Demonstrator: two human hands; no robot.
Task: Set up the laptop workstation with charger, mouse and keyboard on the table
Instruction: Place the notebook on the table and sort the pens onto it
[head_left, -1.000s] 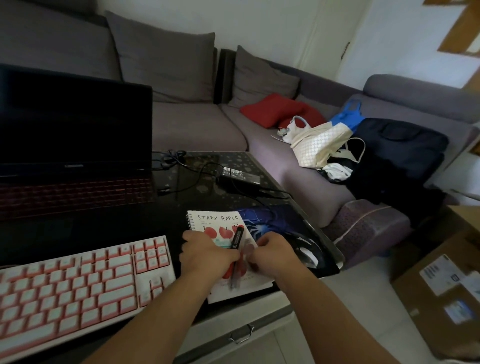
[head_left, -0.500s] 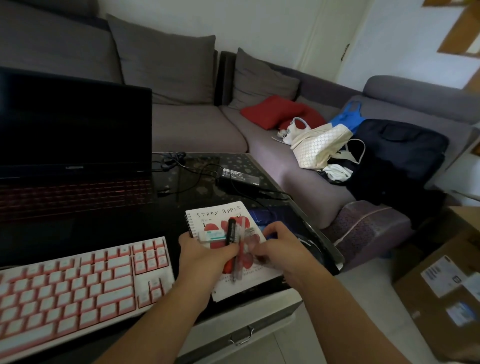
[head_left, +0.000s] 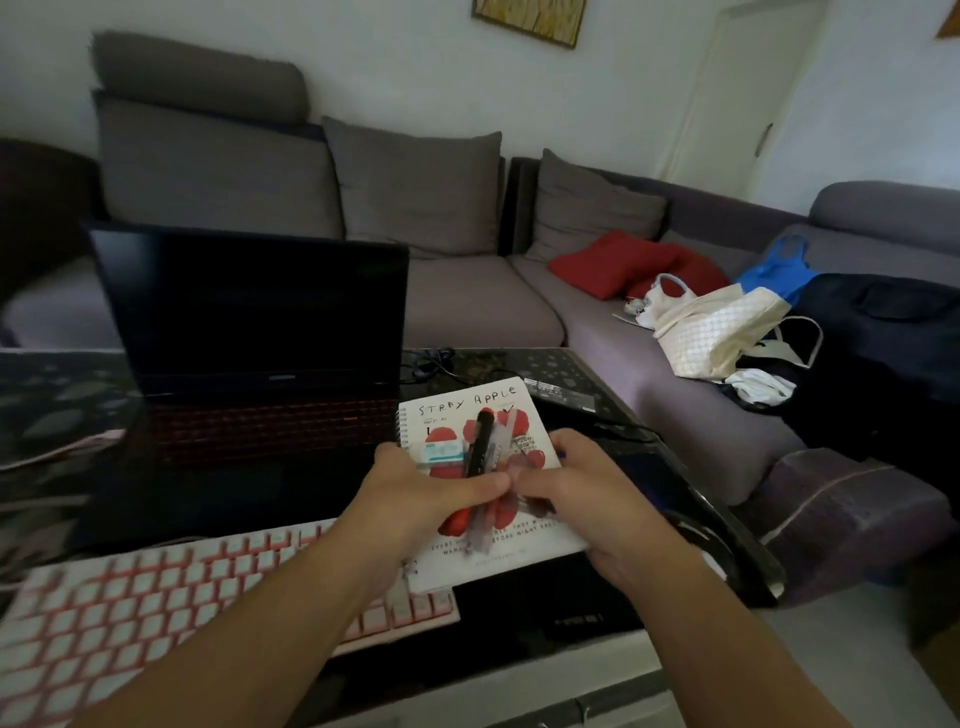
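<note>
On my far left the pink-and-white mechanical keyboard (head_left: 208, 587) lies along the near edge of the dark glossy table (head_left: 62, 374), with the open black laptop (head_left: 249, 322) behind it, so both are already in place. My left hand (head_left: 415, 499) grips the spiral side of the white spiral notebook with red apples on its cover (head_left: 483, 415), thumb pinning a black marker and other pens (head_left: 480, 441) on top; my right hand (head_left: 582, 488) grips the opposite edge. I judge the step is clearing this bundle off, so I keep the cover level or the loose pens will roll. Further right, the black charger brick (head_left: 563, 396) and its cable sit near the table's far corner, and a dark mouse pad (head_left: 675, 499) reaches the right rim; I cannot make out the mouse. Open room is toward the grey sofa (head_left: 467, 301) beyond.
</note>
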